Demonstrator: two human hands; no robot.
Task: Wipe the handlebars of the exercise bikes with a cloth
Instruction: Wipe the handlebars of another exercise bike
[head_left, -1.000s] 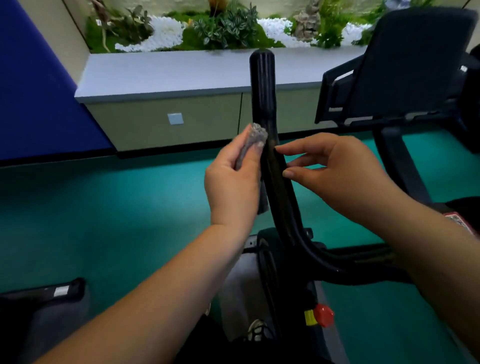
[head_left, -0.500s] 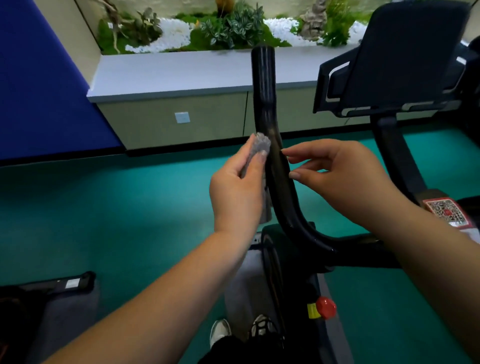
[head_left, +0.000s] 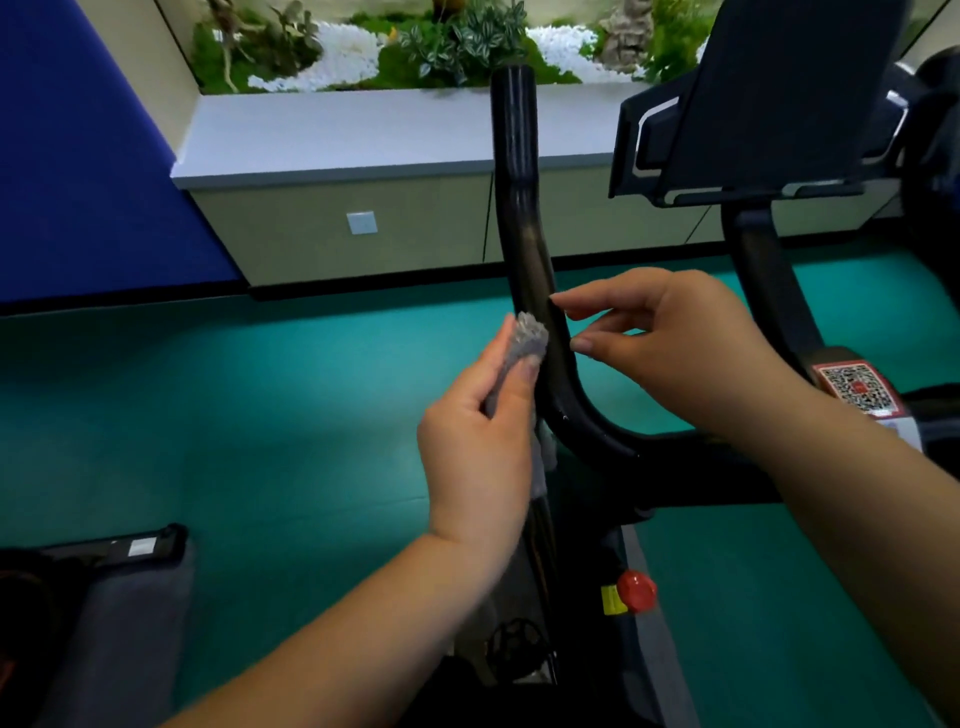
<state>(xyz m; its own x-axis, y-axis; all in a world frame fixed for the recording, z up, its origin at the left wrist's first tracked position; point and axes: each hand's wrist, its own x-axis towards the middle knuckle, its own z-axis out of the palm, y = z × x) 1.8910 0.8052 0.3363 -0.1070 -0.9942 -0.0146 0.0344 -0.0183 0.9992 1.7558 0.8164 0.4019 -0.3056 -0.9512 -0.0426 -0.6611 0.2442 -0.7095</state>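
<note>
A black curved handlebar (head_left: 519, 208) of an exercise bike rises in the middle of the view and bends right at its base. My left hand (head_left: 478, 447) grips a bunched grey cloth (head_left: 527, 338) and holds it against the left side of the bar, just above the bend. A loose end of the cloth hangs below the hand. My right hand (head_left: 675, 353) hovers at the bar's right side with relaxed fingers, the fingertips at or very near the bar, holding nothing.
The bike's dark console screen (head_left: 779, 98) stands on a post at the upper right, with a QR-code sticker (head_left: 857, 387) below it. A red knob (head_left: 636, 591) sits on the frame lower down. A grey ledge (head_left: 337, 135) with plants lies beyond. Teal floor surrounds the bike.
My left hand has slid the cloth down the handlebar toward the bend. My right hand has stayed beside the bar at about the same height.
</note>
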